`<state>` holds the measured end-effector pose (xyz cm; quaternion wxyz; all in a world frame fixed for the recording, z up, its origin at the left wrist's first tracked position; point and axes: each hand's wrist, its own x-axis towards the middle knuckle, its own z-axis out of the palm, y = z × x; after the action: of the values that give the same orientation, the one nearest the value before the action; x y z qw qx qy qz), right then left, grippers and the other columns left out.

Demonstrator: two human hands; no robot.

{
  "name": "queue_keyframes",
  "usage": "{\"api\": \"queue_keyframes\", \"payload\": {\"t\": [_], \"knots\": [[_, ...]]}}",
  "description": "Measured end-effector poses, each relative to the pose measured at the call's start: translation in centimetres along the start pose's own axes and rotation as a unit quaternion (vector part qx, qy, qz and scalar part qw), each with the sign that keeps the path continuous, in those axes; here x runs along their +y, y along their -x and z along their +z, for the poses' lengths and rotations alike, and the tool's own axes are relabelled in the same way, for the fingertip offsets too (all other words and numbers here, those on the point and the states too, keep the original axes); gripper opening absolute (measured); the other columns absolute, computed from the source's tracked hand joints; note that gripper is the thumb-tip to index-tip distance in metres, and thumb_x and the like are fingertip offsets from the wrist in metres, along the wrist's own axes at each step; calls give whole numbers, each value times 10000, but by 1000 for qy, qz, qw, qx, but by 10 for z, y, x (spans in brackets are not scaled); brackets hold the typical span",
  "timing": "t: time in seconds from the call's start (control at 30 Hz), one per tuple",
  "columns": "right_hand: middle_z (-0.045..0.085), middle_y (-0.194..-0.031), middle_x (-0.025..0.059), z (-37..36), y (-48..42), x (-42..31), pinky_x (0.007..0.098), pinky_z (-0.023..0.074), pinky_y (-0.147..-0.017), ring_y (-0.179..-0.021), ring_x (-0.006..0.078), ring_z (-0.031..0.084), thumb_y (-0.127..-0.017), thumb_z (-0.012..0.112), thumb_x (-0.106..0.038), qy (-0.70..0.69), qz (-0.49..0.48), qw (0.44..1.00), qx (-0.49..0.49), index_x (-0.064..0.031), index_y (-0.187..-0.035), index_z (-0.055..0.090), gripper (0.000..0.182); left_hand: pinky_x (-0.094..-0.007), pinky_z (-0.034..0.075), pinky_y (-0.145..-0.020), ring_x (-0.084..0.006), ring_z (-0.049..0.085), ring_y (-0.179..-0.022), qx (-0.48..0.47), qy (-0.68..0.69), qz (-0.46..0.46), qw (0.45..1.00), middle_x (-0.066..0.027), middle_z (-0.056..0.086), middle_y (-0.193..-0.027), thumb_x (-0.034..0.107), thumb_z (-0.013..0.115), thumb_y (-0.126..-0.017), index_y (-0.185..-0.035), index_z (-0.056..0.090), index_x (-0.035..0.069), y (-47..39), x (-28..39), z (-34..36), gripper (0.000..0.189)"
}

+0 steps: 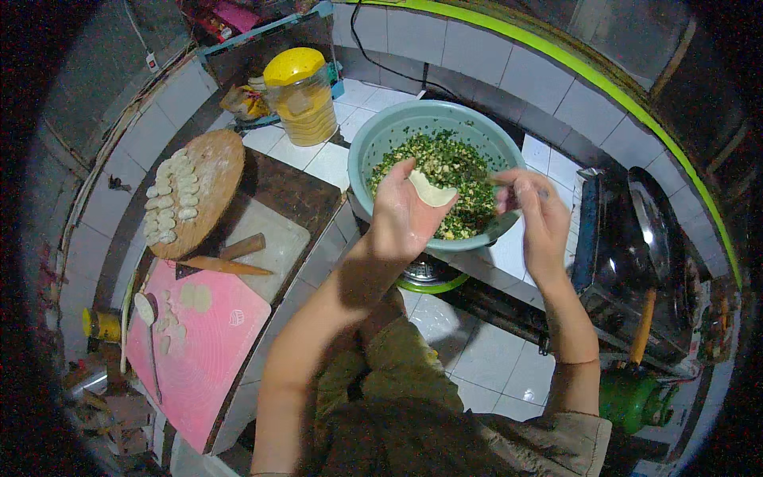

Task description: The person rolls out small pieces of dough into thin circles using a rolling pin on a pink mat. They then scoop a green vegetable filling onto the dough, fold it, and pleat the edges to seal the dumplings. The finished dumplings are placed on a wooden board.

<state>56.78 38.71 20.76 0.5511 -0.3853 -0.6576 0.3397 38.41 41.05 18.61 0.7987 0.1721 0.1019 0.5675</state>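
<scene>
My left hand (400, 217) is over the near rim of a pale green plastic basin (374, 128), palm up. A round, thin dough wrapper (430, 189) rests curved across its palm and fingers. Inside the basin is chopped green filling (441, 152) with pale yellow bits. At the basin's right side is my right hand (539, 206), its fingers curled around what looks like a slim utensil, blurred and mostly hidden. On the left, several shaped, floured dumplings (170, 197) sit in rows on a round wooden board (217, 173).
A pink silicone mat (202, 364) holds flat wrappers (195, 297), dough pieces (170, 322) and a long-handled spoon (149, 340). A tapered rolling pin (226, 266) lies by a cleaver (280, 244). Behind stands a yellow-lidded jar (301, 101); a black wok (656, 232) is right.
</scene>
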Motion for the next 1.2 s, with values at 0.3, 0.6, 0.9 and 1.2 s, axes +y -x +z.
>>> {"api": "queue_keyframes", "payload": {"t": [0.3, 0.6, 0.9, 1.2], "knots": [[606, -938, 179, 9, 35, 15, 389, 509, -690, -794, 331, 594, -776, 582, -61, 350, -311, 855, -224, 30, -1117, 578, 353, -449, 316, -1111, -324, 482, -1234, 29, 53, -9, 998, -195, 511, -1334, 293, 228, -1009, -1323, 424, -44, -19, 4, -2, 501], [600, -960, 219, 5, 35, 25, 363, 532, -684, -808, 295, 620, -776, 560, -114, 408, -470, 746, -236, 105, -1209, 516, 488, -450, 377, -1056, -318, 505, -1189, 28, 11, 0, 1000, -195, 522, -1304, 345, 196, -1030, -1335, 403, -33, -11, 12, -5, 528], [652, -1048, 171, -7, 25, 7, 375, 502, -764, -866, 315, 628, -848, 553, 41, 232, -281, 924, -113, 3, -1153, 589, 309, -473, 303, -1119, -332, 427, -1295, 47, -14, -16, 999, -207, 464, -1379, 355, 180, -1025, -1369, 363, -46, -1, 19, -3, 559], [668, -1035, 153, -17, 17, 5, 372, 490, -794, -888, 290, 629, -912, 530, -16, 170, -233, 951, -109, 3, -1087, 626, 201, -505, 295, -1120, -354, 408, -1308, 24, -13, -53, 998, -215, 436, -1401, 366, 196, -1021, -1390, 327, -55, 4, 25, -10, 576]]}}
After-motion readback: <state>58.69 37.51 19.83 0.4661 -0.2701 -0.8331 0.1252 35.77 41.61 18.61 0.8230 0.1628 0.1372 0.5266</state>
